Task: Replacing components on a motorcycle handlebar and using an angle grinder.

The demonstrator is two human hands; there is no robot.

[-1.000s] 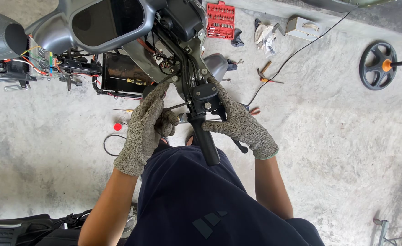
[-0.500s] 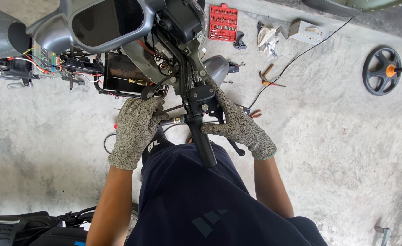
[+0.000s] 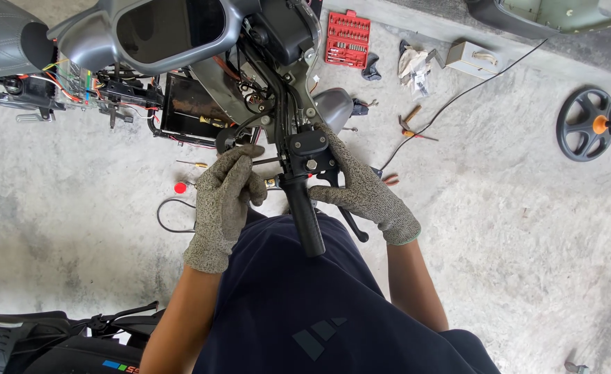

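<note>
I stand over a stripped scooter's black handlebar (image 3: 305,220). My left hand (image 3: 225,201), in a grey knit glove, is curled just left of the bar. Its fingertips close on a thin dark tool shaft (image 3: 266,161) that points at the black control housing (image 3: 309,147). My right hand (image 3: 362,188), also gloved, wraps the housing's right side, with fingers laid over the brake lever mount. The brake lever (image 3: 350,223) sticks out below that hand. The tool's tip is hidden behind the bar.
The concrete floor holds a red socket set (image 3: 347,38), rags (image 3: 412,62), a grey box (image 3: 472,59), a black cable (image 3: 458,97), pliers (image 3: 411,125), a black wheel with an orange hub (image 3: 586,125), a red cap (image 3: 180,187) and a wire loop (image 3: 170,216). Exposed wiring (image 3: 76,83) sits at left.
My left hand drew its fingers back from the housing, drifted left, then returned close to the bar. My right hand stayed on the housing.
</note>
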